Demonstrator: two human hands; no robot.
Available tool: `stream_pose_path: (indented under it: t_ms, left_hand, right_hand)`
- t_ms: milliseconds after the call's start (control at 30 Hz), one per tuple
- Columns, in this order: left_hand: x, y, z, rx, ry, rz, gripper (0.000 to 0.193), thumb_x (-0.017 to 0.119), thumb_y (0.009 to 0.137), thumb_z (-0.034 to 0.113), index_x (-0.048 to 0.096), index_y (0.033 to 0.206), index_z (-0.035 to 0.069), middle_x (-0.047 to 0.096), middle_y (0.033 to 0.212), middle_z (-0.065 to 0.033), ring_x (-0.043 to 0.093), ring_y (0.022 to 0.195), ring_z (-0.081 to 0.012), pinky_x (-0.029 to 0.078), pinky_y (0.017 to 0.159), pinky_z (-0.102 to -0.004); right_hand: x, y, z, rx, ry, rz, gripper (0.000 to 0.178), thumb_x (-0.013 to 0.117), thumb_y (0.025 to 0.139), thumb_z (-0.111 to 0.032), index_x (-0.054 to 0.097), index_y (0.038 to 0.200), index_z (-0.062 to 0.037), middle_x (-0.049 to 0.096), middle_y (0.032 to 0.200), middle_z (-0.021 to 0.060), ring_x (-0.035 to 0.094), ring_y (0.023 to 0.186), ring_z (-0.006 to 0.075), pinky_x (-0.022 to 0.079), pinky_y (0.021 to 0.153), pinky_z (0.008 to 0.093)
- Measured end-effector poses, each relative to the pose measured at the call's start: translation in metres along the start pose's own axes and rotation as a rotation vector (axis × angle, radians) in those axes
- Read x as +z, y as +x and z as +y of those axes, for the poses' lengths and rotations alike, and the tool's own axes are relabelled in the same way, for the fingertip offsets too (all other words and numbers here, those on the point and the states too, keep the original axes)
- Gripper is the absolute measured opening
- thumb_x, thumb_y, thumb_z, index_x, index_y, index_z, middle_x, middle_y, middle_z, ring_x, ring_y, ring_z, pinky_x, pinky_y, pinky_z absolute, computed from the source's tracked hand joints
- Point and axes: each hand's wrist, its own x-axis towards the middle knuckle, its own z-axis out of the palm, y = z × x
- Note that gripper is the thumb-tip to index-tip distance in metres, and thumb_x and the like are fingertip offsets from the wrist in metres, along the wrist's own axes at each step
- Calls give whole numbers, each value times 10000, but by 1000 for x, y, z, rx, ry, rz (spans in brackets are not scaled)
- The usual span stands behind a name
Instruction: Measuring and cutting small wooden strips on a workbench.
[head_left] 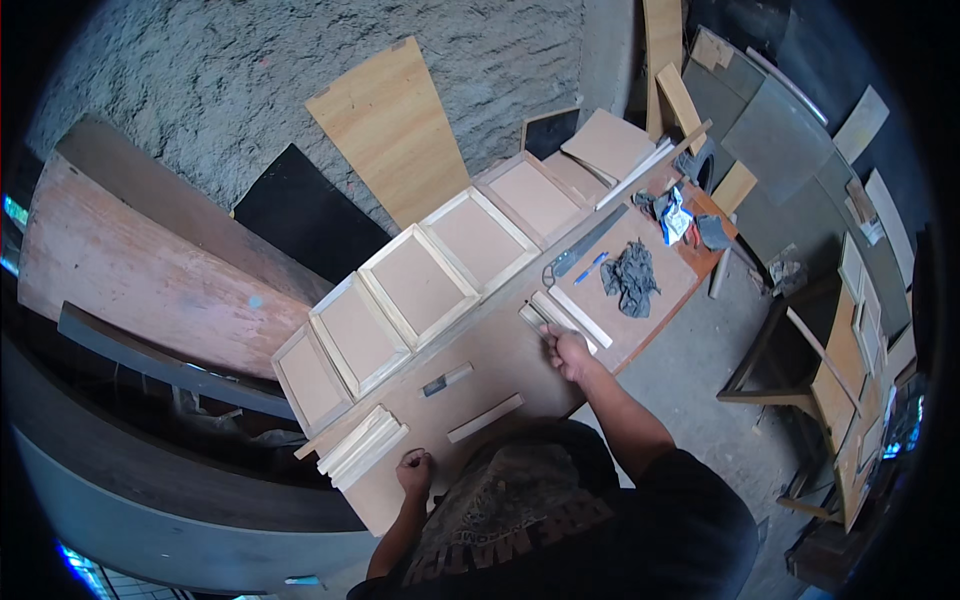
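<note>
My right hand (568, 354) is closed over the right part of the brown board, beside pale wooden strips (578, 318). A short, narrow, greyish piece (532, 315) sticks out past its fingertips; its kind does not show clearly. Close to my body, my left hand (414, 470) rests low over the board with curled fingers. Whatever it may hold is too small to make out. A bundle of pale wooden strips (362, 445) lies left of that hand. Between my hands are a loose wooden strip (486, 418) and a small block with a dark part (447, 380).
A row of several framed wooden panels (418, 285) runs along the far side of the workbench (520, 365). Crumpled grey cloth (632, 280), a blue pen (591, 267) and a handsaw (588, 243) lie at the right. Boards lean on the rough wall (250, 90).
</note>
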Motion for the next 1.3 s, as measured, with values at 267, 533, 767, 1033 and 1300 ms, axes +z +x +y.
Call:
stream_pose_path:
  t_ms: [267, 533, 767, 1033, 1300]
  left_hand:
    - [-2, 0, 5, -70, -86, -60, 240, 804, 875, 98, 745, 1083, -7, 739, 947, -54, 665, 840, -126, 544, 807, -282]
    - [-6, -7, 4, -51, -87, -95, 185, 780, 912, 129, 753, 1026, -15, 747, 933, -54, 665, 835, -111, 543, 791, -279]
    - [-7, -11, 2, 136, 39, -136, 267, 739, 981, 267, 767, 981, 1, 755, 839, -30, 690, 752, -105, 563, 729, -277]
    - [5, 54, 26, 326, -418, -447, 333, 602, 893, -25, 408, 666, 122, 405, 720, 32, 381, 641, -92, 295, 572, -302]
    - [29, 111, 48, 327, -223, -255, 143, 697, 887, 132, 591, 794, 106, 578, 798, -3, 539, 735, -110, 425, 683, -307]
  right_hand:
    - [-7, 54, 2, -720, -912, 403, 162, 694, 930, -237, 743, 914, -84, 683, 778, 106, 683, 755, 293, 537, 724, 427]
    - [29, 74, -56, -717, -1429, 302, 243, 563, 946, -195, 781, 988, -96, 731, 1097, 216, 696, 1054, 414, 560, 911, 506]
    - [77, 126, -72, -593, -1843, 272, 322, 516, 951, -162, 785, 1103, -74, 727, 1228, 196, 699, 1171, 330, 545, 1009, 484]
    - [73, 120, -79, -455, -1962, 262, 355, 513, 984, -204, 762, 1212, -98, 718, 1289, 148, 696, 1202, 295, 560, 990, 449]
    - [88, 147, -87, -343, -2079, 187, 384, 676, 891, -278, 755, 1222, -102, 707, 1325, 131, 677, 1234, 287, 539, 1021, 421]
